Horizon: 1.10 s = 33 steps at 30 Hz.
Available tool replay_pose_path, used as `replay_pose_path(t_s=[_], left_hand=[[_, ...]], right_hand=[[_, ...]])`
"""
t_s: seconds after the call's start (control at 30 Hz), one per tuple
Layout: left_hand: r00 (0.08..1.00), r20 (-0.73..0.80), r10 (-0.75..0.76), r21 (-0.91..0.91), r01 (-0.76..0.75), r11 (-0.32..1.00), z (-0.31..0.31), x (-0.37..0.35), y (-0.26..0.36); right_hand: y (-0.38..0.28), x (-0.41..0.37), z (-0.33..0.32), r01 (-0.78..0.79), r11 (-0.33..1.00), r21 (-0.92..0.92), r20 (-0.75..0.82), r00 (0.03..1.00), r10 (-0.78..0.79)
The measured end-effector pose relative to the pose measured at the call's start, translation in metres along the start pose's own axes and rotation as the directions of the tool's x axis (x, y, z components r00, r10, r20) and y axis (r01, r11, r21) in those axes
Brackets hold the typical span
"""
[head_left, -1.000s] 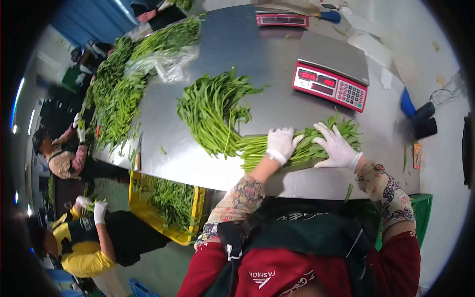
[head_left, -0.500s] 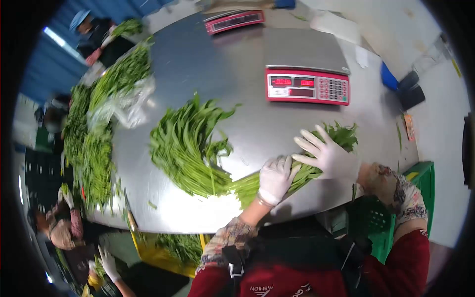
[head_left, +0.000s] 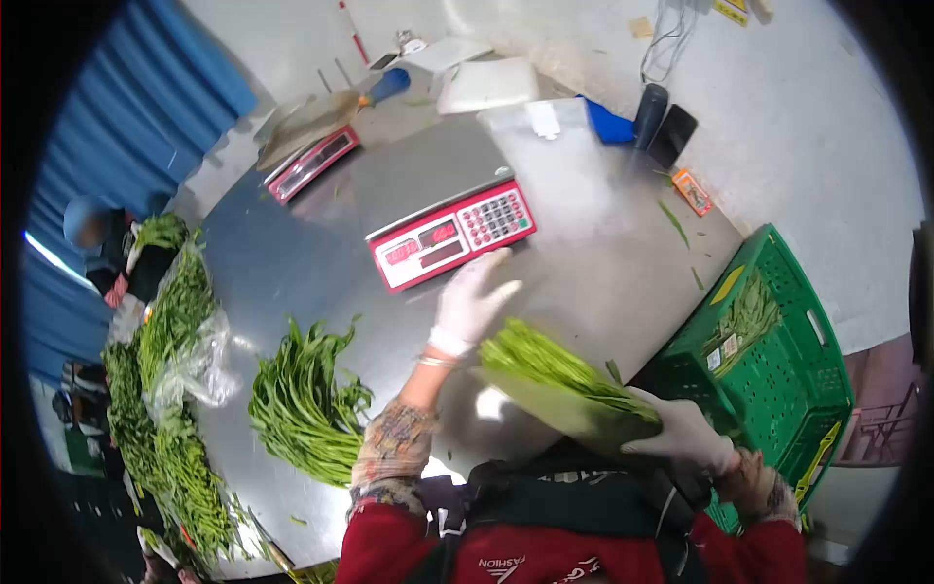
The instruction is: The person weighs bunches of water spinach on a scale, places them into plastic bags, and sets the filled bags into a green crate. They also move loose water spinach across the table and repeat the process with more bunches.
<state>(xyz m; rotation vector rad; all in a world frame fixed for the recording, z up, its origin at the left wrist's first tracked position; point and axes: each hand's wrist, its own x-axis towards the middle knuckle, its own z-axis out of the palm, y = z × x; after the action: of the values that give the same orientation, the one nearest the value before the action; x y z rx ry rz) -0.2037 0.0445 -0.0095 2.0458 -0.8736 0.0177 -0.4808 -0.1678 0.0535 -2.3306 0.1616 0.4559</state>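
My right hand (head_left: 686, 434), in a white glove, is closed around one end of a bunch of long-stemmed leafy greens (head_left: 569, 372). The pale green stems point up and left, over the table's near edge. Something greyish and blurred lies along the bunch's lower side; I cannot make out what. My left hand (head_left: 474, 304), also gloved, is open with nothing in it, fingers stretched just below the front panel of a red and white digital scale (head_left: 452, 234). A loose pile of the same greens (head_left: 306, 404) rests on the metal table to the left.
A green crate (head_left: 778, 389) with some greens inside stands at the right edge. A second scale (head_left: 311, 164) is farther back. Heaped greens (head_left: 175, 467) and a clear plastic bag (head_left: 199, 365) line the left side. Another person (head_left: 107, 243) works at the far left.
The bunch has been drawn from the pile toward my body at the right, held by my right hand. My left hand has let go and moved up toward the scale. The view has turned right.
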Motion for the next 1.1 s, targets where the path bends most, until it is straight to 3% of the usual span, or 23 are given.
replay_pose_path(t_s=[0.03, 0.1, 0.17, 0.2, 0.3, 0.37, 0.43, 0.47, 0.57, 0.6, 0.67, 0.7, 0.77, 0.87, 0.93, 1.0, 1.1], left_hand=[[0.993, 0.046, 0.104, 0.064, -0.107, 0.992, 0.027, 0.016, -0.008], [0.945, 0.302, 0.127, 0.203, -0.194, 0.96, 0.075, 0.05, -0.017], [0.906, 0.402, 0.134, 0.414, -0.31, 0.856, 0.116, 0.079, -0.022], [0.914, 0.381, 0.138, 0.39, -0.294, 0.873, 0.131, 0.095, -0.024], [0.931, 0.315, 0.184, 0.335, -0.29, 0.896, 0.167, 0.142, -0.036], [0.954, 0.299, -0.001, 0.52, -0.162, 0.839, 0.181, 0.163, -0.034], [0.902, 0.382, -0.202, 0.637, -0.098, 0.765, 0.178, 0.182, -0.023], [0.857, 0.415, -0.306, 0.688, -0.075, 0.722, 0.179, 0.183, -0.02], [0.837, 0.486, -0.251, 0.639, -0.144, 0.755, 0.19, 0.151, -0.012], [0.852, 0.502, -0.148, 0.64, -0.25, 0.727, 0.189, 0.126, 0.001], [0.796, 0.576, -0.186, 0.671, -0.33, 0.664, 0.184, 0.083, 0.036], [0.76, 0.602, -0.245, 0.643, -0.279, 0.714, 0.183, 0.067, 0.048], [0.787, 0.571, -0.233, 0.656, -0.266, 0.707, 0.19, 0.039, 0.048], [0.926, 0.372, 0.062, 0.601, -0.291, 0.745, 0.191, 0.018, 0.029], [0.922, 0.35, 0.165, 0.366, -0.297, 0.882, 0.177, 0.013, 0.025], [0.924, 0.26, 0.279, 0.134, -0.321, 0.937, 0.161, 0.012, 0.031], [0.843, 0.519, 0.141, 0.175, -0.266, 0.948, 0.166, 0.008, 0.006]], right_hand=[[0.012, -0.016, 0.002, -0.027, 0.999, 0.039, -0.092, 0.995, 0.03], [0.029, -0.04, 0.01, -0.091, 0.986, 0.14, -0.228, 0.966, 0.121], [0.038, -0.055, 0.015, -0.149, 0.957, 0.251, -0.27, 0.938, 0.217], [0.041, -0.06, 0.019, -0.131, 0.938, 0.321, -0.312, 0.92, 0.235], [0.071, -0.074, 0.046, -0.166, 0.95, 0.265, -0.391, 0.882, 0.263], [0.073, -0.079, 0.051, -0.238, 0.884, 0.401, -0.309, 0.874, 0.376], [0.079, -0.077, 0.059, -0.133, 0.892, 0.432, -0.404, 0.856, 0.323], [0.085, -0.077, 0.06, -0.133, 0.945, 0.3, -0.411, 0.876, 0.253], [0.081, -0.09, 0.056, -0.221, 0.817, 0.532, -0.297, 0.855, 0.425], [0.083, -0.093, 0.057, -0.176, 0.811, 0.559, -0.331, 0.849, 0.412], [0.088, -0.097, 0.062, -0.07, 0.792, 0.607, -0.412, 0.824, 0.389], [0.08, -0.096, 0.053, -0.085, 0.813, 0.576, -0.422, 0.821, 0.385], [0.09, -0.104, 0.059, -0.08, 0.813, 0.577, -0.449, 0.801, 0.397], [0.085, -0.109, 0.053, -0.022, 0.738, 0.674, -0.424, 0.807, 0.412], [0.091, -0.116, 0.056, -0.029, 0.746, 0.665, -0.418, 0.814, 0.404], [0.097, -0.124, 0.063, -0.04, 0.752, 0.658, -0.412, 0.818, 0.403], [0.103, -0.131, 0.071, -0.054, 0.83, 0.555, -0.426, 0.838, 0.34]])
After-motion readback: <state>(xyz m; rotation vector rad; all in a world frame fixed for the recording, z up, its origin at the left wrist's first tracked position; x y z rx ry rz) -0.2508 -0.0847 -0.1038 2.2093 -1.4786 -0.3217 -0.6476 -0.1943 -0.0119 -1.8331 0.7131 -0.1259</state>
